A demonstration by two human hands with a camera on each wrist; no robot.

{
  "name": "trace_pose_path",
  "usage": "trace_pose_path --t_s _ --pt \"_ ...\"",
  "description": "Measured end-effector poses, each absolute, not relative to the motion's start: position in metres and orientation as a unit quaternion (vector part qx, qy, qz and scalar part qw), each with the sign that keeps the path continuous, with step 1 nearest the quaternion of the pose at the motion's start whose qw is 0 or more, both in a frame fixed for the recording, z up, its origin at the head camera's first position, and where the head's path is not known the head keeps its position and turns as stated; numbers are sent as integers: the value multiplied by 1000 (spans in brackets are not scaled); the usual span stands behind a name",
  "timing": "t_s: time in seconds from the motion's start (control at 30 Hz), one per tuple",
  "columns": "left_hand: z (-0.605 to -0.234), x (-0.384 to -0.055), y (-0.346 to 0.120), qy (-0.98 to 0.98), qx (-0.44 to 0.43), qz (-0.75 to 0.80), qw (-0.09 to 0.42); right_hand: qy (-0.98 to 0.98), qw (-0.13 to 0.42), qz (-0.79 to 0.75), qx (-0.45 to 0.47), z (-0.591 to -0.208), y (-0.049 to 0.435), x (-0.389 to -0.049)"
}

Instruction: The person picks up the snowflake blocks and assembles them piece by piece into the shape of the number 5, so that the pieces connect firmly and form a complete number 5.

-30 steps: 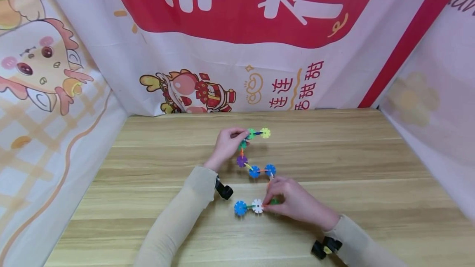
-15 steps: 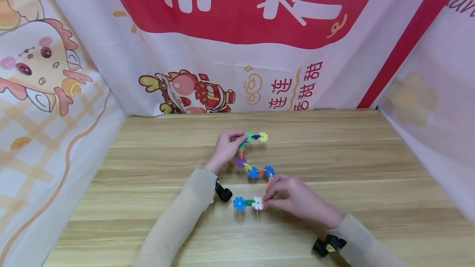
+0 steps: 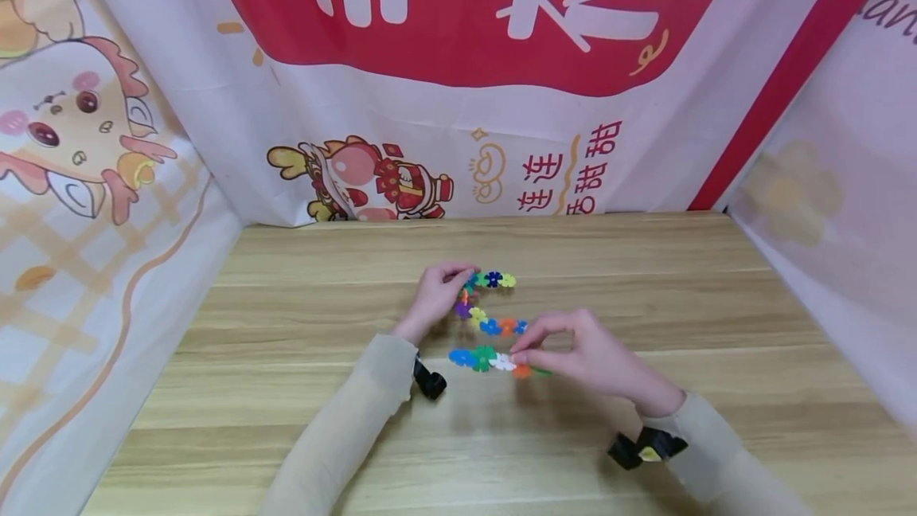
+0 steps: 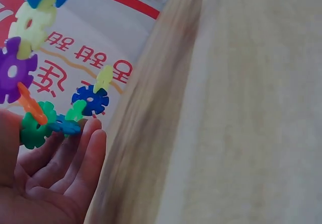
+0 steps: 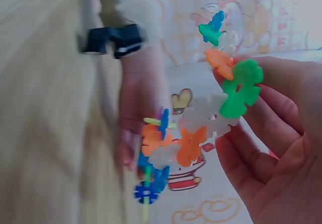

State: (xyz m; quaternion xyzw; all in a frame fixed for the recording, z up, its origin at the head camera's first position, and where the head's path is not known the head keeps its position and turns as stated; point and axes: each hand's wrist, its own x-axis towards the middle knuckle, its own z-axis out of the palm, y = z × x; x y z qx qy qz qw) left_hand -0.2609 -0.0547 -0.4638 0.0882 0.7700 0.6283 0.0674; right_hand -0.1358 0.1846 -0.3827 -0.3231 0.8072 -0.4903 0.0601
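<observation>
A chain of interlocking plastic snowflake discs (image 3: 483,357) curves in an S between my two hands. My left hand (image 3: 438,293) pinches its far part; in the left wrist view a teal-blue disc (image 4: 66,126) and a green disc (image 4: 34,128) sit at the fingers. Beyond them a dark blue disc (image 4: 90,100) leads to a yellow end disc (image 4: 104,78). My right hand (image 3: 598,361) pinches the near part. In the right wrist view its thumb and fingers grip about a translucent white disc (image 5: 201,114), a green disc (image 5: 242,88) and an orange disc (image 5: 220,63).
A wood-grain table (image 3: 322,285) lies beneath the hands. Printed cloth (image 3: 458,142) hangs along its back edge, with more cloth at both sides. Black wrist cameras (image 3: 430,382) are strapped near both sleeve cuffs.
The chain's near end has risen away from the person with my right hand, and its discs have turned. My left hand and the far end have come slightly nearer.
</observation>
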Motion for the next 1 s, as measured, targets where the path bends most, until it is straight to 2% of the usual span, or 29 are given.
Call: trace_pose_path --t_s 0.23,0.4,0.63,1.0 --pt "-469 -256 -56 789 86 603 75 806 18 -508 -302 -356 185 -150" --pt "-472 -252 -54 755 66 643 108 795 7 -532 -290 -341 186 -163" --pt "-467 -243 -53 731 56 664 151 776 40 -579 -246 -322 189 -181" --pt "-461 -233 -60 737 124 630 212 739 114 -640 -176 -310 197 -207"
